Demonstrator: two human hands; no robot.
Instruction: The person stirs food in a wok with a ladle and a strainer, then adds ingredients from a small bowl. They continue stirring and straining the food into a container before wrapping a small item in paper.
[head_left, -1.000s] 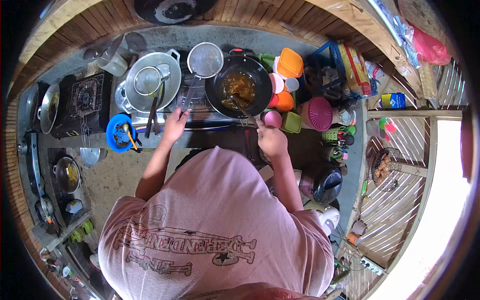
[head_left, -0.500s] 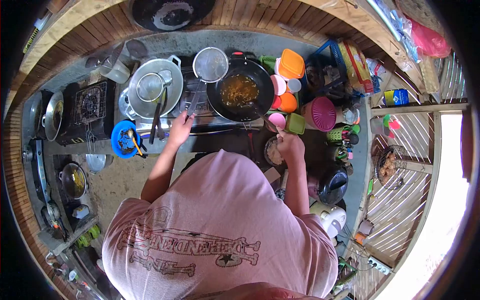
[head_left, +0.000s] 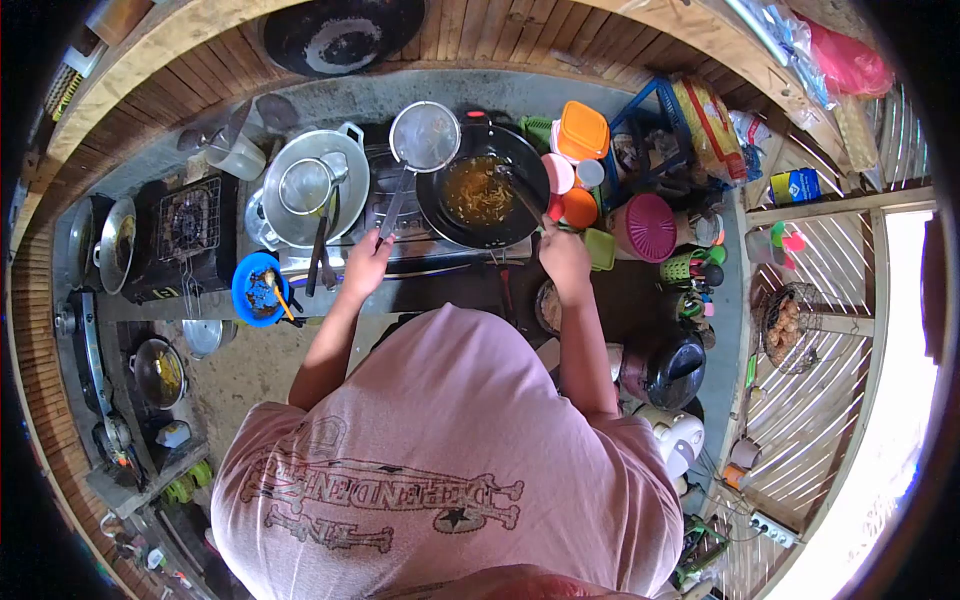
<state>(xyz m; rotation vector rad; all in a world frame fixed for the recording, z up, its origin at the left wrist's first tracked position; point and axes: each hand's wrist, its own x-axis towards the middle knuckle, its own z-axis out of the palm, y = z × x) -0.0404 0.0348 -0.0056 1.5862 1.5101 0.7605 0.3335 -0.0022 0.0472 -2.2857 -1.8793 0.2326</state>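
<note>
The hands are held well apart, each clamped on a handle. In the left hand (head_left: pixel 366 265), the long metal handle of a round wire-mesh strainer (head_left: pixel 425 136) is gripped; its mesh disc is held ahead of that hand, over the near-left edge of the wok in this view, though whether the rim is touched cannot be told. By the right hand (head_left: pixel 566 264), a dark long-handled spatula (head_left: pixel 526 201) is grasped, its far end dipped into the wok.

The round black wok (head_left: pixel 526 158) is placed ahead of and between the hands, closer to the right one. Brown shreds in amber liquid (head_left: pixel 478 196) are spread across its bottom.

To the left of the left hand, a wide silver metal basin (head_left: pixel 300 149) is seen, with a second, smaller mesh strainer (head_left: pixel 304 188) laid across it. Farther left and lower, a bright blue round bowl (head_left: pixel 247 312) is set. Just beyond the right hand, an olive-green square plastic container (head_left: pixel 599 251) and a round orange plastic container (head_left: pixel 578 209) are grouped.
</note>
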